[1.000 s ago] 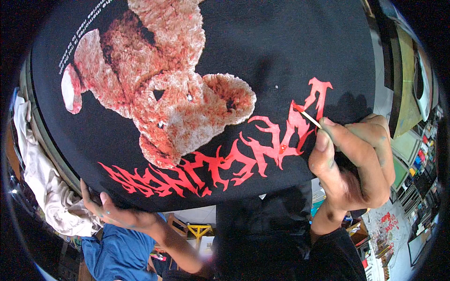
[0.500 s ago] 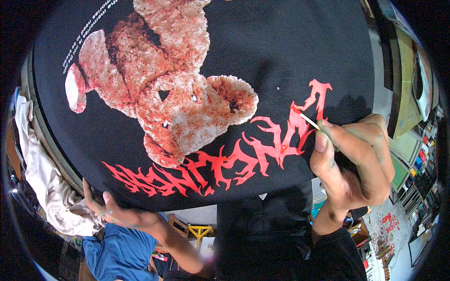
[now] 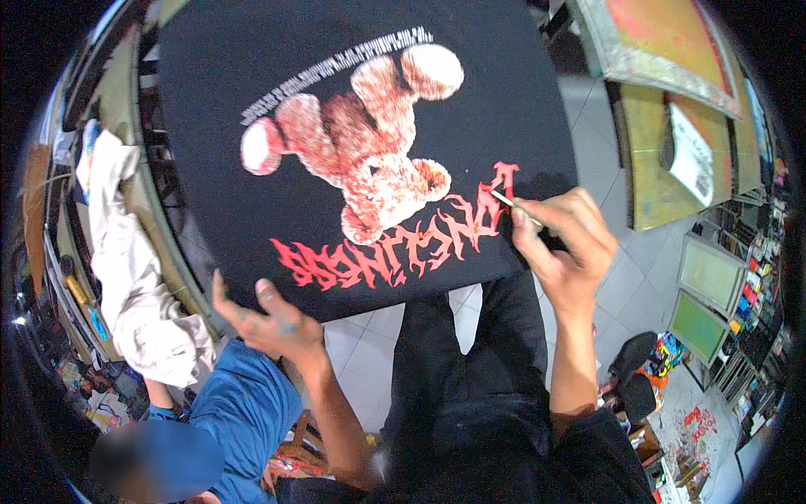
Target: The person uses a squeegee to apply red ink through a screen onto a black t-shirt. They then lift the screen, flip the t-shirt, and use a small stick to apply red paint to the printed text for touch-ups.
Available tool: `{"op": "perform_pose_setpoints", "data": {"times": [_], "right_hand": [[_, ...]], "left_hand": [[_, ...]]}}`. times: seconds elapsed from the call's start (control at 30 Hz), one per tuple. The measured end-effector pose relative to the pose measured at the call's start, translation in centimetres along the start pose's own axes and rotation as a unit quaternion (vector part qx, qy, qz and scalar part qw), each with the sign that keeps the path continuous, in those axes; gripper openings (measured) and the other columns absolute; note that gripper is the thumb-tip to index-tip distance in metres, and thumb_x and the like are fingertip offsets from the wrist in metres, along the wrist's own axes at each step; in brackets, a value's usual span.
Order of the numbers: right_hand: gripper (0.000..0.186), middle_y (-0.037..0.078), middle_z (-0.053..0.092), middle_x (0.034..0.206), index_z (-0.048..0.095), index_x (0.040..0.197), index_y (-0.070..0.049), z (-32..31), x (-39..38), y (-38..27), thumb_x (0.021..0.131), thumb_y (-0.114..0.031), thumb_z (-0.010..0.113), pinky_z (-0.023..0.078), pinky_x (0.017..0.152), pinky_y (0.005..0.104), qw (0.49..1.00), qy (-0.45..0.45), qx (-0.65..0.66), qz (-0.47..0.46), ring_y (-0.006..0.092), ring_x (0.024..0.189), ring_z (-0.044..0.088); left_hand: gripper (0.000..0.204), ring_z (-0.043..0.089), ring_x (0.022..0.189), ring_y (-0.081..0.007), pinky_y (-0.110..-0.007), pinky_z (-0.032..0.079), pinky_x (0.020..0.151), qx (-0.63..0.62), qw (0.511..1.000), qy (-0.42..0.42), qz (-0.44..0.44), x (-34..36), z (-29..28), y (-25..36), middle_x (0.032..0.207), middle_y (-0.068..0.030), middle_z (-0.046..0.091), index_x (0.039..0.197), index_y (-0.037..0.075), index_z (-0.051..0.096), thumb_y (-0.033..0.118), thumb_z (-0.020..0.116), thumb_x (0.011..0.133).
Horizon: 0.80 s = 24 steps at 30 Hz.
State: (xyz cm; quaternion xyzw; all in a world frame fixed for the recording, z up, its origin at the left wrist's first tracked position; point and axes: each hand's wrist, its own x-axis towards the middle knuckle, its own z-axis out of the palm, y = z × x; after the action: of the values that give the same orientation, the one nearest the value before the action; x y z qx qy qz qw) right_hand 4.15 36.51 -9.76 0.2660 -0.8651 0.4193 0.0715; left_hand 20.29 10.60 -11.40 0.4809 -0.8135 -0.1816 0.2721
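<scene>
Black fabric [image 3: 512,92] lies flat over a board in front of me, its near edge toward my body. On it is a printed brown teddy bear [image 3: 382,151], upside down from my side, with jagged red lettering [image 3: 399,259] along the near edge. My right hand [image 3: 578,239] pinches a thin pale stick [image 3: 507,200], its tip at the right-end letters; whether it touches them I cannot tell. My left hand [image 3: 273,328] is spread open by the near left corner of the fabric, with nothing visible in it and paint-like stains on the skin.
A crumpled white cloth [image 3: 117,252] hangs over a long board on the left. Beyond my left arm is a person in blue [image 3: 252,391]. On the right stand a yellowish board [image 3: 646,160], a red-stained frame [image 3: 613,50] and green screens [image 3: 709,277] above the tiled floor [image 3: 655,260].
The view has drawn back, so the print looks smaller and more of the room shows. My left hand's fingers are more spread. The stick stays by the right-end letters.
</scene>
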Motion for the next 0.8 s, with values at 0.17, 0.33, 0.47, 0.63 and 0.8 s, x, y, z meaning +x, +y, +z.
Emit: {"op": "perform_pose_setpoints", "data": {"times": [0.17,0.33,0.47,0.63,0.8], "right_hand": [[0.013,0.005,0.067,0.075,0.078,0.091,-0.003,0.4,0.1,-0.9,0.079,-0.006,0.082,0.046,0.063,0.0308,0.998,0.007,0.037,0.044,0.0163,0.068,0.058],[0.015,0.001,0.070,0.079,0.078,0.096,0.000,-2.2,0.4,-0.3,0.094,-0.014,0.075,0.045,0.067,0.0278,0.962,0.035,0.170,0.211,0.0078,0.071,0.056],[0.022,-0.004,0.062,0.080,0.075,0.100,0.001,-4.0,0.2,-1.3,0.099,-0.020,0.070,0.040,0.066,0.0227,0.935,0.008,0.245,0.258,0.0050,0.074,0.051],[0.028,-0.001,0.065,0.081,0.074,0.106,0.000,-6.0,-2.3,0.1,0.099,-0.027,0.073,0.045,0.067,0.0245,0.916,-0.015,0.276,0.292,0.0071,0.073,0.055],[0.027,0.001,0.065,0.085,0.072,0.107,0.000,-7.3,-3.5,2.2,0.098,-0.026,0.073,0.046,0.068,0.0267,0.845,-0.003,0.402,0.352,0.0102,0.075,0.057]], "left_hand": [[0.062,0.062,0.115,-0.0476,-0.052,0.047,0.098,0.055,0.998,0.005,-0.009,0.2,-1.1,-0.4,0.130,-0.0257,0.063,0.138,0.002,0.052,0.022,0.067,0.082],[0.063,0.063,0.112,-0.0455,-0.055,0.048,0.090,0.089,0.995,0.001,-0.032,0.2,-0.5,1.0,0.128,-0.0192,0.063,0.137,0.008,0.051,0.028,0.073,0.082],[0.061,0.063,0.111,-0.0442,-0.056,0.049,0.090,0.084,0.996,0.013,-0.042,0.6,-1.3,1.1,0.128,-0.0189,0.062,0.138,0.008,0.051,0.030,0.072,0.084],[0.061,0.064,0.111,-0.0434,-0.056,0.050,0.090,0.098,0.994,0.012,-0.051,0.1,-1.1,0.4,0.128,-0.0179,0.062,0.138,0.008,0.051,0.032,0.072,0.085],[0.060,0.064,0.112,-0.0430,-0.054,0.050,0.092,0.082,0.995,0.030,-0.039,0.2,-1.0,0.5,0.126,-0.0186,0.064,0.136,0.008,0.053,0.032,0.071,0.085]]}}
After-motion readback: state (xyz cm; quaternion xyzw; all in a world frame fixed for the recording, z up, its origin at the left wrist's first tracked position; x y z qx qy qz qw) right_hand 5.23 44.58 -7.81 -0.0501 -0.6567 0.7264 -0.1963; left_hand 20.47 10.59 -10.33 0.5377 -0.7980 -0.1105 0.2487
